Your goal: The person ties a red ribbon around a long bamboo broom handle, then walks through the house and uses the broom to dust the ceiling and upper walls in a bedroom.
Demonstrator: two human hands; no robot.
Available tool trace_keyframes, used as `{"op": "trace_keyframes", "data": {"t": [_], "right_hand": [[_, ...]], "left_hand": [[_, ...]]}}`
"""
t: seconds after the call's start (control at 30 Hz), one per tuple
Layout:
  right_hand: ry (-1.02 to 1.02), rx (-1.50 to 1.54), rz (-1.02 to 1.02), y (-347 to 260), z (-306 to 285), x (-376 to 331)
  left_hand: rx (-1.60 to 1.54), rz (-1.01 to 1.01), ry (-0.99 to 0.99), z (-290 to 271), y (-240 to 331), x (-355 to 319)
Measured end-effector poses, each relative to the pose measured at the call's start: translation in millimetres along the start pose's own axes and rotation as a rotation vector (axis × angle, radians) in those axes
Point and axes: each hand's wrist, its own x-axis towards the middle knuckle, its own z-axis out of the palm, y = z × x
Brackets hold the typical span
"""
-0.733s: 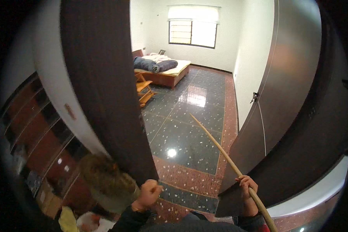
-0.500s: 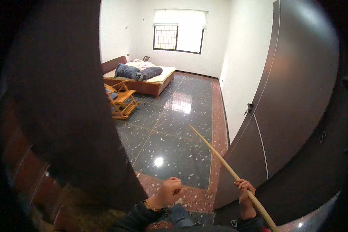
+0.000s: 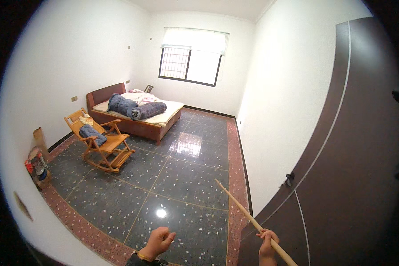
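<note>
My right hand [image 3: 267, 244] is wrapped around a long, pale wooden pole [image 3: 246, 211]. The pole slants up and to the left over the floor, its thin end pointing toward the room. Low in the middle, my left hand [image 3: 159, 241] is curled closed, and nothing shows in it. A yellowish band circles the left wrist. Beside the pole on the right stands a dark brown door [image 3: 341, 186] with a black handle [image 3: 289, 179], swung into the room.
A wooden rocking chair [image 3: 113, 144] with a blue cloth on it stands at the left. Behind it is a bed [image 3: 137, 126] with rolled and bunched bedding. Several items [image 3: 37, 164] lean by the left wall. The speckled dark floor [image 3: 186, 221] has a red border; a barred window [image 3: 190, 62] is opposite.
My view has moved forward through the doorway; the dark panel on the left is gone and the rocking chair shows whole. The right hand still grips the pole.
</note>
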Motion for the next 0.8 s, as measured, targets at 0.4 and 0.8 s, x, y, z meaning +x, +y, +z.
{"op": "trace_keyframes", "data": {"t": [0.4, 0.8], "right_hand": [[0.060, -0.009, -0.365, 48.0, 188.2, 196.4], [-0.332, 0.241, -0.137, -37.2, 286.6, 374.6]], "left_hand": [[-0.203, -0.153, -0.576, 71.8, -185.5, 280.5], [-0.036, 0.354, -0.517, 261.6, -227.1, 523.1]]}}
